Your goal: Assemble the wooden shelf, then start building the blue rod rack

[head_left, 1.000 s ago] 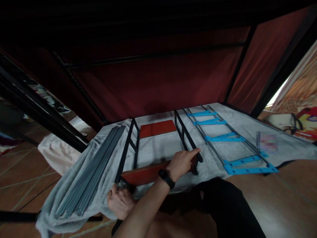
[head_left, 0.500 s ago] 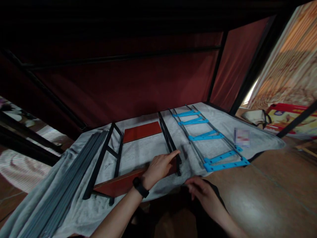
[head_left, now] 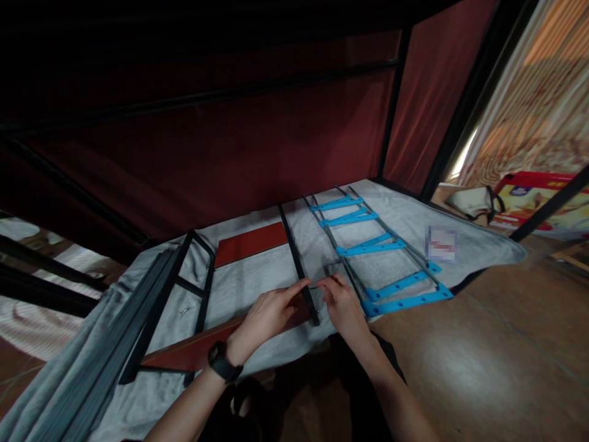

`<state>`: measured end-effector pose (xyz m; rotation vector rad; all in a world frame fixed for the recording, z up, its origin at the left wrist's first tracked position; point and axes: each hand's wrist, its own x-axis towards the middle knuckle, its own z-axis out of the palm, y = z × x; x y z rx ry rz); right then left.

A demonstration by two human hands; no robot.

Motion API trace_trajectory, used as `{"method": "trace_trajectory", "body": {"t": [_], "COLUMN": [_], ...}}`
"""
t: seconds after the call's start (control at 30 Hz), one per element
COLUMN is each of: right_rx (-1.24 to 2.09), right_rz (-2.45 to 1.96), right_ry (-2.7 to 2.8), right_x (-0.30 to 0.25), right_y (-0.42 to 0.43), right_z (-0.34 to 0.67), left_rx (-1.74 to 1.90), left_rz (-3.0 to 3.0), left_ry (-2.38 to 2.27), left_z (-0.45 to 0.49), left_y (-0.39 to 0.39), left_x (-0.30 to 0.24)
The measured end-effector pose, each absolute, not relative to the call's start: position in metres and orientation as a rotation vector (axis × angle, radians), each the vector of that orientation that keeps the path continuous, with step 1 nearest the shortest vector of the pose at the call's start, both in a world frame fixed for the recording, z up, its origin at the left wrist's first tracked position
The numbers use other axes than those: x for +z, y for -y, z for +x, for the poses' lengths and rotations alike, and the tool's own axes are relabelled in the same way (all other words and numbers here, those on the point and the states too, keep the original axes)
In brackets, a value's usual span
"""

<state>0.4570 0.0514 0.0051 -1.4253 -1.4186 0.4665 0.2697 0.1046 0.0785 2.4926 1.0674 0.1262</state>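
Note:
My left hand (head_left: pixel 264 316), with a black watch on the wrist, rests on the near red-brown board (head_left: pixel 197 350) of a small black metal rack, its forefinger stretched toward the rack's right upright (head_left: pixel 299 270). My right hand (head_left: pixel 343 304) is just right of that upright, fingers pinched on a thin small part (head_left: pixel 317 286) that I cannot name, pointed at the upright. A second red board (head_left: pixel 251 243) lies at the rack's far end. The rack's left side frame (head_left: pixel 184 288) lies flat.
Everything lies on a grey cloth (head_left: pixel 405 215) on a wooden floor. A bundle of grey rods (head_left: pixel 115 350) lies at the left. Grey rails with blue cross-brackets (head_left: pixel 372 245) lie at the right. Dark red fabric panels in a black frame rise behind. A colourful box (head_left: pixel 538 199) stands far right.
My right hand has come up from near my lap to the rack's right upright, beside the left forefinger. The view has swung further right.

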Motion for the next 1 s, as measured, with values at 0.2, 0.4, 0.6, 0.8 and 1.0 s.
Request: {"method": "trace_trajectory", "body": {"t": [0.2, 0.4, 0.6, 0.8, 1.0], "right_rx": [0.504, 0.529, 0.643, 0.977, 1.010], "right_rz": [-1.356, -1.338, -1.238, -1.054, -1.020], "right_ry": [1.380, 1.424, 1.358, 0.935, 0.813], "right_x": [0.008, 0.013, 0.015, 0.005, 0.005], "right_y": [-0.052, -0.053, -0.060, -0.065, -0.066], "right_z": [0.459, 0.456, 0.453, 0.446, 0.442], "left_rx": [0.153, 0.127, 0.087, 0.214, 0.262], "left_rz": [2.493, 2.496, 2.484, 2.357, 2.374], "left_ry": [-1.068, -1.089, -1.146, -1.205, -1.104], "left_z": [0.268, 0.268, 0.271, 0.273, 0.272], "left_y": [-0.107, -0.108, -0.105, -0.104, -0.106], "left_x": [0.074, 0.072, 0.077, 0.077, 0.079]}}
